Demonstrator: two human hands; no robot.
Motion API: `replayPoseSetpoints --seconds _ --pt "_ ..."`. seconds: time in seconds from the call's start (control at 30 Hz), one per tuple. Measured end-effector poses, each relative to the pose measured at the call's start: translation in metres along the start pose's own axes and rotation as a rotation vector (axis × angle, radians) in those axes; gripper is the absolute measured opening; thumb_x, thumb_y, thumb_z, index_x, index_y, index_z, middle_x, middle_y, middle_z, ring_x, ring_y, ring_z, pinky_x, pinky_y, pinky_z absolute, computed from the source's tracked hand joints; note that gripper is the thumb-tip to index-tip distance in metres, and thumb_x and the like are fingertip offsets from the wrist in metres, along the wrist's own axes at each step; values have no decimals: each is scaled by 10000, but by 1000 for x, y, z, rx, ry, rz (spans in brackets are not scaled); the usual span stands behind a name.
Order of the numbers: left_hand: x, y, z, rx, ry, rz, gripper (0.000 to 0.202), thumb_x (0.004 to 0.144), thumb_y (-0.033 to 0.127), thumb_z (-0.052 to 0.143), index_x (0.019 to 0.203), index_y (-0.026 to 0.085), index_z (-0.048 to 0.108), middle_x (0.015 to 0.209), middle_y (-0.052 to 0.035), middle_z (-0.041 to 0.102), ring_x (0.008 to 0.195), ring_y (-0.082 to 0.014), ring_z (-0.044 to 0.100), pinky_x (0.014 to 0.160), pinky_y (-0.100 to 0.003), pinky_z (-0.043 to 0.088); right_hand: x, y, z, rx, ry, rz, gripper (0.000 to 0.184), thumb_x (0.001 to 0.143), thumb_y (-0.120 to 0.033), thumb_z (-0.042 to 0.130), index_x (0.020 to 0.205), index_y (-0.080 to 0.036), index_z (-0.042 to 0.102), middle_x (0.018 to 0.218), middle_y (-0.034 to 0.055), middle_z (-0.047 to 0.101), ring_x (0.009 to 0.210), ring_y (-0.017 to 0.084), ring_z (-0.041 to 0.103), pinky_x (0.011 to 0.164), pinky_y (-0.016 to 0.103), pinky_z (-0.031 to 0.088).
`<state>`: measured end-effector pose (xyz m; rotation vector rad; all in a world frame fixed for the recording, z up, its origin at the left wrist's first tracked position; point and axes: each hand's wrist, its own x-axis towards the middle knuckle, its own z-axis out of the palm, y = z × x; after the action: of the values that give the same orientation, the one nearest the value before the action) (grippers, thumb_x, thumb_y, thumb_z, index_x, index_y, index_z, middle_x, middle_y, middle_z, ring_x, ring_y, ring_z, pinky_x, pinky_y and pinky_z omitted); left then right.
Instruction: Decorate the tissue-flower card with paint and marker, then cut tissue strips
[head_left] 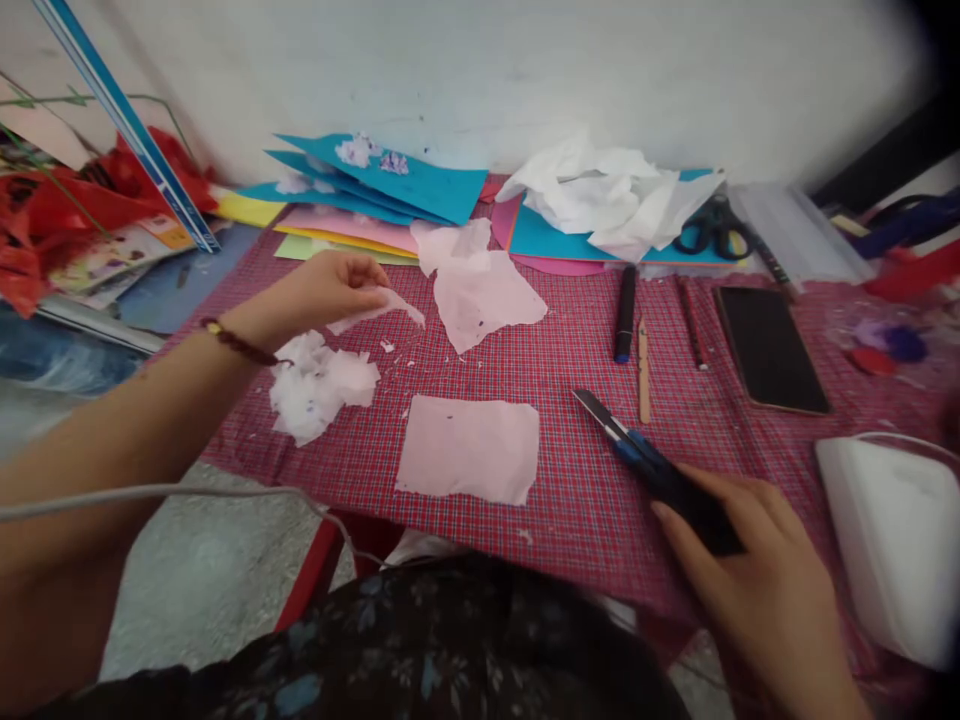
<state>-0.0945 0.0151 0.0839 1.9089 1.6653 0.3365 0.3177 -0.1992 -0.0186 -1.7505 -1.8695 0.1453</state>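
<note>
Between thumb and fingers, my left hand (349, 290) pinches a thin strip of pale pink paper (394, 308) above the table's left side. My right hand (757, 560) is closed round a dark utility knife (667, 475), its blade out and pointing up and left. A roughly rectangular piece of pink tissue paper (469, 450) lies flat near the front edge, to the left of the blade. Behind it rest more torn pink paper pieces (487, 300). Crumpled white paper scraps (319, 385) are heaped just below my left hand.
A marker (625, 315), a wooden stick (643, 372), a pencil (691, 325) and a phone (771, 348) lie at right. Scissors (716, 232), crumpled white paper (607, 195) and blue sheets (442, 192) sit by the wall. A white cable (225, 492) crosses my left forearm.
</note>
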Motion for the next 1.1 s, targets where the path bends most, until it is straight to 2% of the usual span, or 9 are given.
replayPoseSetpoints --seconds 0.1,0.17,0.23,0.33,0.47,0.6,0.77,0.93,1.1 --pt "4 -14 3 469 177 105 255 850 293 570 1071 176 617 879 -14 640 848 -178 552 755 -323 458 3 5 -4 -111 -1 -58 376 943 -456 571 1149 -156 669 1009 145 667 918 328 633 836 524 500" --pt "-9 -11 15 694 272 264 343 908 290 523 1220 166 596 1115 -66 653 1094 -236 541 959 -433 433 4 0 -8 -178 19 -95 342 954 -417 566 1149 -156 668 1019 154 658 926 338 622 823 533 482" --pt "-34 2 34 667 234 391 346 956 318 491 1263 195 590 1268 -76 619 1185 -248 533 1026 -454 412 7 -15 -11 -161 31 -178 257 959 -328 579 1154 -181 660 1046 143 648 937 317 614 821 507 467" --pt "-78 27 65 301 27 713 237 994 270 498 1172 178 624 1179 -72 665 1127 -200 593 1007 -378 454 14 -46 -6 -17 -76 -382 250 956 -149 564 1184 -225 632 1082 100 648 965 253 607 825 424 457" --pt "-118 44 93 110 -224 740 237 994 178 496 1200 205 610 1202 -48 661 1149 -165 592 1010 -323 460 27 -81 14 23 -332 -525 299 944 -87 552 1191 -228 644 1121 82 675 968 240 597 809 397 446" --pt "-124 38 101 109 -278 700 376 934 244 615 1304 206 559 1281 -72 642 1195 -207 581 1021 -364 462 41 -96 27 126 -345 -516 154 944 -127 570 942 -215 696 1053 69 707 904 228 602 784 395 451" --pt "-117 38 105 194 -184 698 614 843 351 738 1377 175 490 1380 -113 585 1278 -277 522 1078 -445 418 66 -113 22 469 -218 -344 131 948 -125 550 922 -219 637 920 26 694 897 183 632 821 360 491" --pt "-120 46 113 357 45 798 152 952 175 563 1092 158 619 1133 -99 664 1051 -254 588 919 -410 476 73 -120 6 590 -181 -240 106 945 -149 562 919 -232 622 922 18 686 867 171 647 788 351 521" --pt "-139 45 128 448 51 914 135 926 91 525 915 156 643 838 -44 637 756 -220 540 654 -352 439 39 -92 -5 542 -340 -333 290 896 -63 531 1103 -257 593 1065 42 681 1021 196 660 883 388 563"
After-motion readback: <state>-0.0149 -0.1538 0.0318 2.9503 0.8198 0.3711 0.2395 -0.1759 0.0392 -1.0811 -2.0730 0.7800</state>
